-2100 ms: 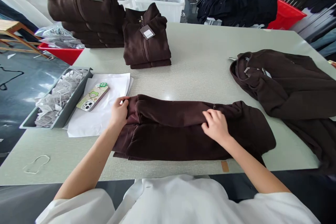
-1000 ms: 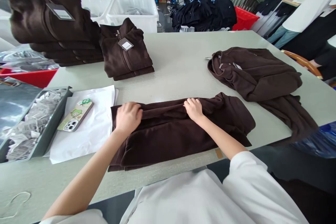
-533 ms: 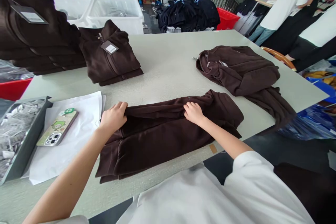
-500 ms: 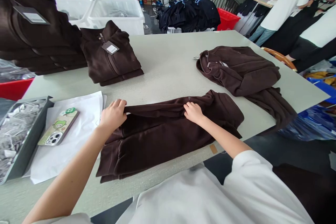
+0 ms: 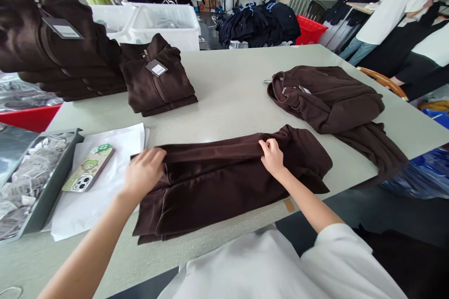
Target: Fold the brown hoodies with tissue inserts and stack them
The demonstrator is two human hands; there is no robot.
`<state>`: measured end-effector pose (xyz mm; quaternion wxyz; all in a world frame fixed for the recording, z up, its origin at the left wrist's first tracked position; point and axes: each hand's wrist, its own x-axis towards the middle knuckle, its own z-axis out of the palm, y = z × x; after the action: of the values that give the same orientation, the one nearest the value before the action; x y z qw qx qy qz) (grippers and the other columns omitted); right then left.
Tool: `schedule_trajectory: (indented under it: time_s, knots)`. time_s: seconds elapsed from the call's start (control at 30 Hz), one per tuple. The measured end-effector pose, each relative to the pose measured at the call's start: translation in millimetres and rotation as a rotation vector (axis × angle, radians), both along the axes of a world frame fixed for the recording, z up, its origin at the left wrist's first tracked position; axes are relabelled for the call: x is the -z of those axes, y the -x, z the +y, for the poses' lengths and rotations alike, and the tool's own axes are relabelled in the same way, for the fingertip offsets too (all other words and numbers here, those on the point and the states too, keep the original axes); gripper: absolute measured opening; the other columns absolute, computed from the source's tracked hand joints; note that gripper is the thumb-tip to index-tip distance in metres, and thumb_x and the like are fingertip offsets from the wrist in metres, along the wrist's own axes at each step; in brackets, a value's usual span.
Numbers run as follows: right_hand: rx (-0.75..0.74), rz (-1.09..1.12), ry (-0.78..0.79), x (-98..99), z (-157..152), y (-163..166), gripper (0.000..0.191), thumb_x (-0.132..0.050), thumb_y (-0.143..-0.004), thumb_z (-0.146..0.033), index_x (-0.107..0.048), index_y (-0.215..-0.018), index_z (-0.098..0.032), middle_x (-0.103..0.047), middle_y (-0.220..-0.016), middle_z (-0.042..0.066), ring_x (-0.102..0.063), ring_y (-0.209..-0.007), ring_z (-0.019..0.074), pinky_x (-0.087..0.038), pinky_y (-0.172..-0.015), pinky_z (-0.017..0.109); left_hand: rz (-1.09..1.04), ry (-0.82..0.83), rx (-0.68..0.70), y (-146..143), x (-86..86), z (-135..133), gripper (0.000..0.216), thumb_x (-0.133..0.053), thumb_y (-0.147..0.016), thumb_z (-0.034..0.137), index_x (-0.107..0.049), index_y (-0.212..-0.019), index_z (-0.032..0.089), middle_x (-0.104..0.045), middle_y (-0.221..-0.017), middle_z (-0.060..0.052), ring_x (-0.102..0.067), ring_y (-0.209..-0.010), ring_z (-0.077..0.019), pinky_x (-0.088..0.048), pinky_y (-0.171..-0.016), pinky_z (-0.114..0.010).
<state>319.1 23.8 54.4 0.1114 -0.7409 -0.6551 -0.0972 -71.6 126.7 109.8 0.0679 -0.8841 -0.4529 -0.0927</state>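
Note:
A dark brown jacket (image 5: 224, 196) lies partly folded on the table in front of me, its long far edge turned over toward me. My left hand (image 5: 144, 168) has its fingers curled over the left end of that folded strip. Closed in a pinch, my right hand (image 5: 271, 155) grips the same strip further right, near the bunched right end. Farther off to the right, another brown jacket (image 5: 326, 96) lies loosely heaped, one sleeve hanging past the table edge. A folded brown jacket with a tag (image 5: 159, 77) rests at the back left.
A tall stack of folded jackets (image 5: 70, 56) stands at the far left. Nearer are a grey tray of tags (image 5: 52, 182), white paper (image 5: 119, 149) and a phone (image 5: 87, 168). White bins (image 5: 164, 23) stand behind the table (image 5: 231, 84). A person in white (image 5: 389, 14) is at the right.
My right hand has slid a little right along the folded strip. My left hand has shifted slightly down and left. The whole view has moved slightly.

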Motion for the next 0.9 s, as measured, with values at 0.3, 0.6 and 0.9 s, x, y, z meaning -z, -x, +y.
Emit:
schedule_trajectory:
  time_s: [0.3, 0.6, 0.9]
  knots:
    - [-0.39, 0.017, 0.222, -0.3, -35.0, -13.6, 0.062, -0.041, -0.07, -0.003, -0.051, -0.129, -0.02, -0.033, -0.146, 0.008, -0.021, -0.136, 0.0286, -0.03, -0.103, 0.05, -0.104, 0.37, 0.088, 26.2, 37.8, -53.0, 0.056, -0.039, -0.068, 0.013, -0.054, -0.122, 0.021, -0.04, -0.141, -0.005, -0.032, -0.132, -0.0251, -0.022, -0.111, -0.047]
    - [-0.217, 0.496, 0.46, -24.4, 25.4, -9.7, 0.043, -0.03, -0.09, -0.042, -0.069, -0.092, -0.023, -0.065, -0.108, 0.005, -0.059, -0.101, 0.0233, -0.045, -0.091, 0.04, -0.295, 0.539, -0.889, 14.7, 23.6, -24.2, 0.059, -0.039, -0.081, 0.058, -0.05, -0.11, 0.007, -0.063, -0.097, -0.022, -0.059, -0.095, -0.0373, -0.047, -0.076, -0.045]
    - [-0.268, 0.034, 0.238, 16.8, 12.4, -2.7, 0.048, -0.035, -0.085, -0.021, -0.047, -0.132, -0.022, -0.035, -0.145, 0.007, -0.025, -0.135, 0.0294, -0.03, -0.103, 0.05, -0.511, 0.266, -0.759, 25.8, 52.3, -19.1, 0.028, -0.042, -0.084, 0.036, -0.044, -0.103, 0.016, -0.061, -0.085, -0.011, -0.061, -0.082, -0.0281, -0.045, -0.069, -0.037]
